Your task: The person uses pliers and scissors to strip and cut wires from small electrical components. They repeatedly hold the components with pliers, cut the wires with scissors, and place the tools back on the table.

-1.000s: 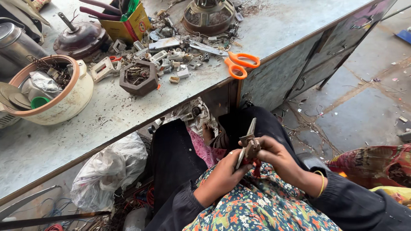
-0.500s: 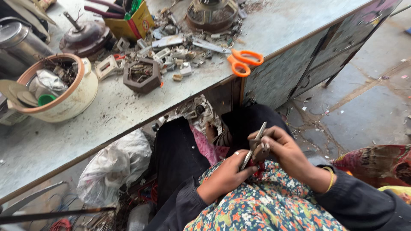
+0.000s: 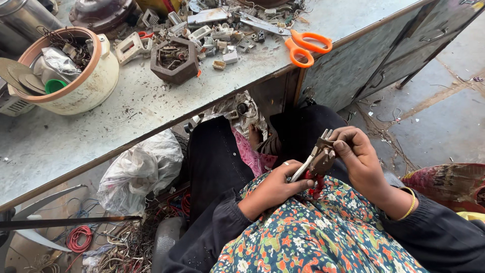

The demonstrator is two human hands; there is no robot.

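Below workbench (image 3: pixel 151 108), pliers (image 3: pixel 309 167) between hands

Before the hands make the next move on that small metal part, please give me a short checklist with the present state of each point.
1. Left hand grips the silver tool: ok.
2. Right hand holds the brown metal part firmly: ok.
3. Tool tip sits on the part: cannot tell, the fingers hide the contact.
4. Fingers stay clear of the tool tip: cannot tell.
5. Work is held over the lap, apart from the table: ok.
6. Orange scissors lie safely inside the table edge: not ok, they lie at the edge.
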